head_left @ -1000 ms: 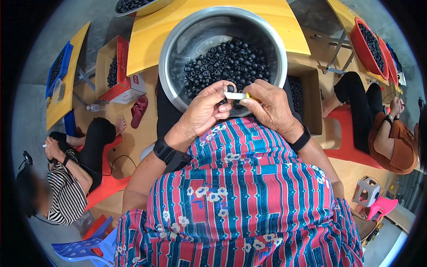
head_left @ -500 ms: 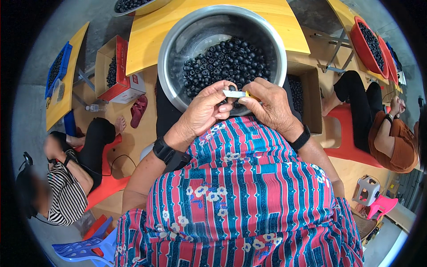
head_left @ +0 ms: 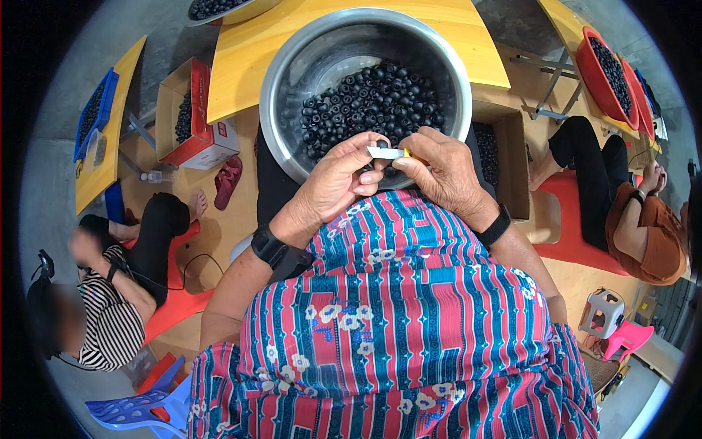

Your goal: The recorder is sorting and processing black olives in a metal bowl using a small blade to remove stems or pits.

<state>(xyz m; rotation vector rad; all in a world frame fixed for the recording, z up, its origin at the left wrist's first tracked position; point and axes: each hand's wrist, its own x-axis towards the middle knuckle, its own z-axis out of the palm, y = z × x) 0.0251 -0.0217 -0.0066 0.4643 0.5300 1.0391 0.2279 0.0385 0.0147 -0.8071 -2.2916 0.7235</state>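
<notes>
A wide steel basin (head_left: 270, 95) sits in front of me with many black, bead-like round pieces (head_left: 373, 99) in it, several showing a hole. Over its near rim, my left hand (head_left: 329, 183) pinches one black bead-like piece (head_left: 382, 144) between thumb and fingers. My right hand (head_left: 450, 175) is closed round the yellow handle of a small knife (head_left: 383, 153). The pale blade points left, lying across the held piece by my left fingertips. Exactly where the edge meets the piece is too small to tell.
A yellow tabletop (head_left: 241, 73) extends behind the basin. Open cartons of black pieces stand left (head_left: 201, 132) and right (head_left: 521, 161). One person (head_left: 110, 314) sits at left, another (head_left: 643, 234) at right. Red basins (head_left: 585, 62) rest on the right table.
My hands, the knife and the held piece stay almost where they were. The seated people at left and right have shifted their hands slightly.
</notes>
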